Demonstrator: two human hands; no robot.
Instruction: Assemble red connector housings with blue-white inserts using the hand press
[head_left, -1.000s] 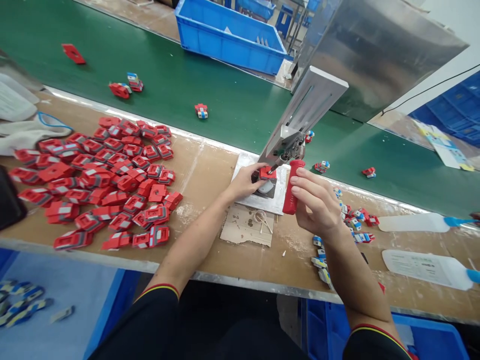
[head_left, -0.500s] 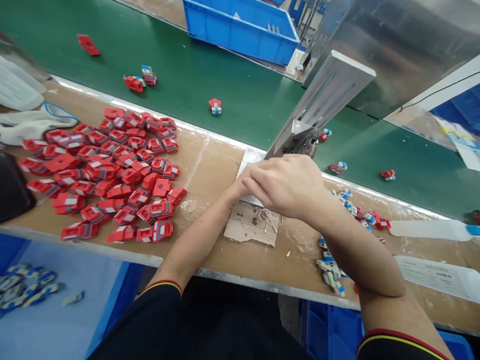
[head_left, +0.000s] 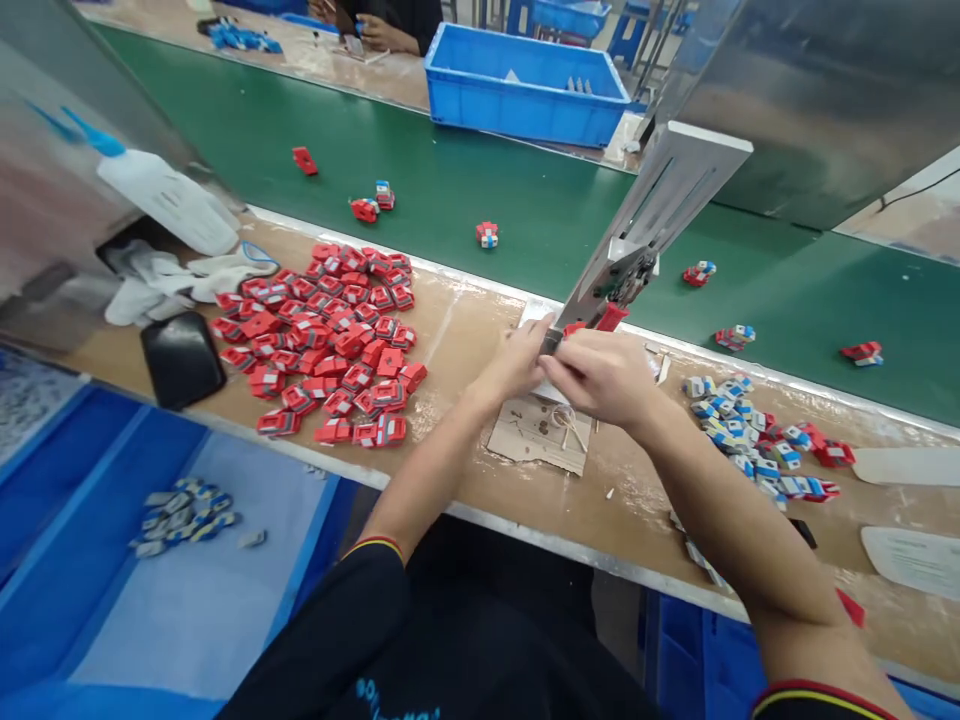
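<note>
My left hand (head_left: 519,358) is closed at the foot of an upright metal fixture (head_left: 651,225), its fingertips around a small dark grey and red part (head_left: 552,342). Close beside it, my right hand (head_left: 604,378) has its fingers curled, and whatever they hold is hidden. A red piece (head_left: 612,318), perhaps the fixture's handle, shows just above the right knuckles. Below the hands lies a torn piece of cardboard (head_left: 525,440) with a loop of white string (head_left: 564,418) on it.
Many red parts (head_left: 352,345) are heaped to the left, near a black tray (head_left: 182,360) and white gloves (head_left: 150,285). White-and-blue pieces (head_left: 724,410) lie right. Beyond runs a green conveyor (head_left: 435,175) with scattered assemblies; a blue crate (head_left: 525,105) and another person's hands (head_left: 375,33) are behind.
My right hand has come down from the top of the fixture's mechanism to beside my left hand, uncovering the red piece. The camera view has shifted left and up.
</note>
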